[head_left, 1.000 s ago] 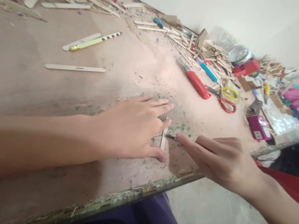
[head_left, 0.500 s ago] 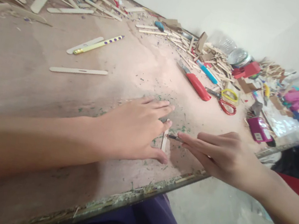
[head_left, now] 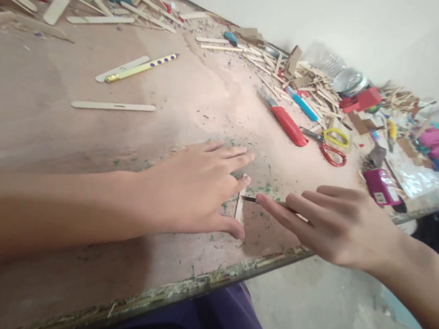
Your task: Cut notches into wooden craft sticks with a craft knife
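My left hand (head_left: 201, 195) lies palm down on the table, fingers spread, its thumb and one finger resting at the two ends of a small wooden stick (head_left: 240, 207). In my right hand (head_left: 331, 222), closed, is a thin tool (head_left: 249, 199) with a dark narrow tip; the tip touches or nearly touches the stick from the right. Much of the tool is hidden by the fingers. Green specks are scattered around the stick.
A red cutter (head_left: 289, 125), scissors (head_left: 334, 146) and a blue pen (head_left: 302, 104) lie beyond my right hand. A yellow pencil (head_left: 143, 67) and flat sticks (head_left: 113, 106) lie at left. Piled sticks line the wall. The table's worn edge (head_left: 199, 284) runs close to me.
My right hand has turned slightly and its knuckles sit a little higher and flatter. The tool's tip has shifted slightly left with the whole view. My left hand stays pressed on the stick.
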Available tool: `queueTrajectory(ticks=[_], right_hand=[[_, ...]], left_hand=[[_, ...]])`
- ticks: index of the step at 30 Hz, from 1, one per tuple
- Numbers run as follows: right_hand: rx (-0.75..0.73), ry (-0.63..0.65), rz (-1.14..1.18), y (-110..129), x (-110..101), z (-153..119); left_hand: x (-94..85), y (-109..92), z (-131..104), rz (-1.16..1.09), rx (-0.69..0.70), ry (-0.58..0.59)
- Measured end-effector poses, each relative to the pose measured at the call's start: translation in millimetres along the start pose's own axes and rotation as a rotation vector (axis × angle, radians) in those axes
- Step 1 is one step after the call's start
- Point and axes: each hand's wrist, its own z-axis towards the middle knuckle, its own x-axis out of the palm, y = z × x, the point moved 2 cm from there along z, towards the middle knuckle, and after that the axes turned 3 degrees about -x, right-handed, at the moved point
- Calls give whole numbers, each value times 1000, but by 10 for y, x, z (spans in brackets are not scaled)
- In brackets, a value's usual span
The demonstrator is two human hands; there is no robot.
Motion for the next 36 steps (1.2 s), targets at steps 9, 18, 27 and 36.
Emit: queueTrajectory(ticks=[9,18,27,36], right_hand=[[175,11,343,-111,77,-36],[265,-79,588,-102,252,-96],[278,-143,764,-162,405,-116],[253,-122,761,-135,343,18]], left_hand=[[-2,10,10,3,1,-12],[30,32,-16,-10,10,-31],[22,28,-1,-36,-3,-34],[3,19,1,-37,-14,-26]])
